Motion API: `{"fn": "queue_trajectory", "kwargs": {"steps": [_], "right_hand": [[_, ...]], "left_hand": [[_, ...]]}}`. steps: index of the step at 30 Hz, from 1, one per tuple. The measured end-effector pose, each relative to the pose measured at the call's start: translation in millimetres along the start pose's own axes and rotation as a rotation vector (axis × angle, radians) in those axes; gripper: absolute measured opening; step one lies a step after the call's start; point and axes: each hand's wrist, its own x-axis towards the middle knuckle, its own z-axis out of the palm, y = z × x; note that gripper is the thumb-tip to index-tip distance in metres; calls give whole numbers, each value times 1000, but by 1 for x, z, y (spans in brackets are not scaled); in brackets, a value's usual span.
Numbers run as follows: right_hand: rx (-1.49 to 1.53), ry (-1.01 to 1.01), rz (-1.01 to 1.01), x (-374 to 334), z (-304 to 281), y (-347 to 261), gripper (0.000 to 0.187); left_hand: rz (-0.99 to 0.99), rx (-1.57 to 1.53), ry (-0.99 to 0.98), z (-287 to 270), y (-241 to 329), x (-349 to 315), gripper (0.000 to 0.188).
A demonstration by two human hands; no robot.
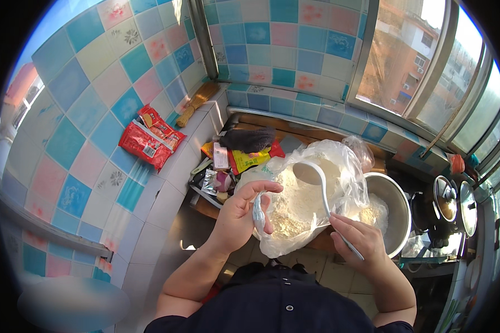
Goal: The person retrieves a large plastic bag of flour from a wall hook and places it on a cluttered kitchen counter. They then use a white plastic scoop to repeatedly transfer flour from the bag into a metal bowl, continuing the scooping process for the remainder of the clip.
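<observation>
A translucent white plastic bag [347, 158] gapes open in front of me, with pale, lumpy flour [290, 208] inside. My left hand [231, 223] is at the bag's near left side, its fingers curled around the gathered plastic rim. My right hand [362, 240] grips the long handle of a white ladle [323, 188]. The ladle's bowl rests in or just over the flour at the far side of the bag opening, and its handle slants down to the right across the bag's edge.
A large metal basin [401, 223] with a smaller plastic bag [376, 210] stands to the right, beside a dark pot with a glass lid [445, 198]. Colourful packets [249, 161] and a dark cloth [249, 140] lie behind left. A red packet [150, 141] and straw brush [197, 102] sit on the tiled ledge.
</observation>
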Motion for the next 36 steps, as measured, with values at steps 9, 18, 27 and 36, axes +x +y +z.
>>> {"fn": "queue_trajectory", "kwargs": {"steps": [9,18,27,36], "right_hand": [[-45,-12,123,-6,41,53,25],[-100,-220,-137,2,102,109,28],[97,-234,-99,-1,116,132,24],[477,-321,349,-6,87,131,26]], "left_hand": [[-115,-72,-68,0,-6,-8,25],[-10,-152,149,14,-16,-54,39],[16,-78,267,53,-30,-69,44],[37,-93,258,63,-12,-54,50]]}}
